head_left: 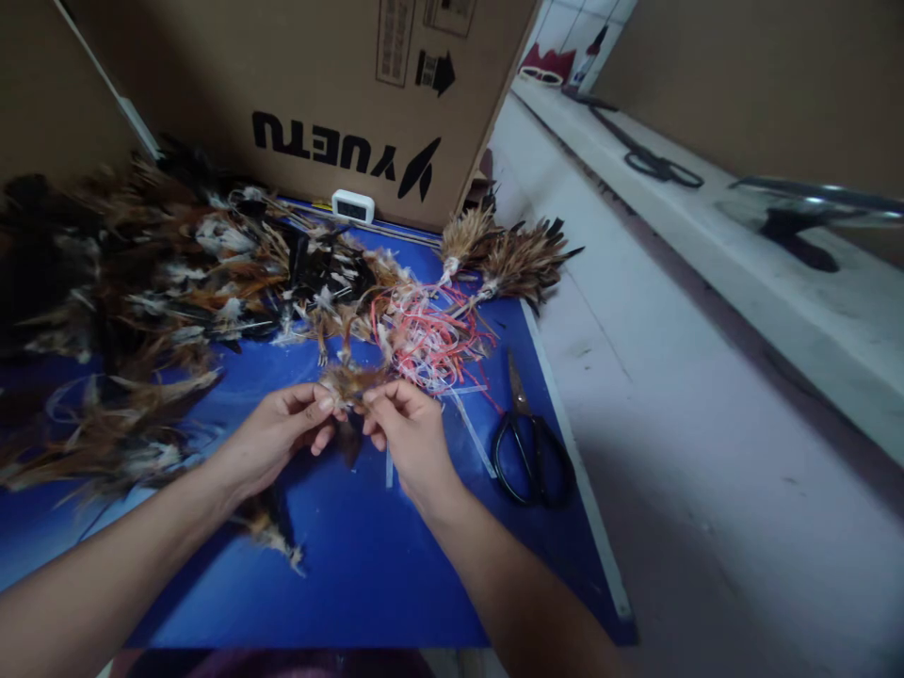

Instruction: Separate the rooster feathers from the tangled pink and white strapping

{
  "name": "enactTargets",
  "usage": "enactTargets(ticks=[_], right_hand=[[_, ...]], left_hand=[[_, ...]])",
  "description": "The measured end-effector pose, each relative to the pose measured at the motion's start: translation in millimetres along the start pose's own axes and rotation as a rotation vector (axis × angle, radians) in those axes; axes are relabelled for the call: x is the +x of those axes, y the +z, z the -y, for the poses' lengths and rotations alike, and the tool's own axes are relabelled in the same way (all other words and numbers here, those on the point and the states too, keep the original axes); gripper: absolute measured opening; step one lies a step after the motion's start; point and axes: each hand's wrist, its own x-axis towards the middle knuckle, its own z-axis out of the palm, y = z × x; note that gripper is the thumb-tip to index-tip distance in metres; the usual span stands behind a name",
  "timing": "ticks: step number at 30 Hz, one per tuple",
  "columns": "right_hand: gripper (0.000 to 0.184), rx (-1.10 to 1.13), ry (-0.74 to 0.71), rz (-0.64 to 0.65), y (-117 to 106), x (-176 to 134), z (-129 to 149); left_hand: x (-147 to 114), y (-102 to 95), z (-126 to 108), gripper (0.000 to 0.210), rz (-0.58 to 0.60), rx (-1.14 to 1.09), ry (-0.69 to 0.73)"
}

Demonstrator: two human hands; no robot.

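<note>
Between my two hands is a small tuft of brown feathers (351, 384), held over the blue tabletop (331, 574). My left hand (300, 419) pinches its left side between thumb and fingers. On the other side, my right hand (406, 428) has thumb and forefinger closed on the same tuft. Just beyond my right hand lies a tangle of pink and white plastic strips (434, 339). Black-handled scissors (526, 438) rest to the right, blades pointing away. A loose dark and orange feather bunch (272, 532) lies below my left wrist.
A large heap of brown, black and white feathers (162, 264) covers the left and back. Two tied feather bundles (523, 259) lie at the back right. Behind stand a cardboard box (317, 66) and a small white digital display (353, 206). A pale ledge (670, 226) runs along the right.
</note>
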Motion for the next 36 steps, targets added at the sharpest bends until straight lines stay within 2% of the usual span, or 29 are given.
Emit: enactTargets(ticks=[6,25,36], right_hand=[[0.015,-0.022,-0.055,0.01,2.1,-1.1,-3.0],[0.018,0.091,-0.04,0.028,2.4,-0.1,-2.9],[0.023,-0.004,-0.041,0.041,1.1,-1.4,-4.1]], left_hand=[[-0.4,0.3,0.1,0.027,-0.013,0.002,0.008],[0.9,-0.9,1.9,0.03,-0.036,0.067,0.041],[3.5,-4.1,6.3,0.028,-0.054,0.165,0.103]])
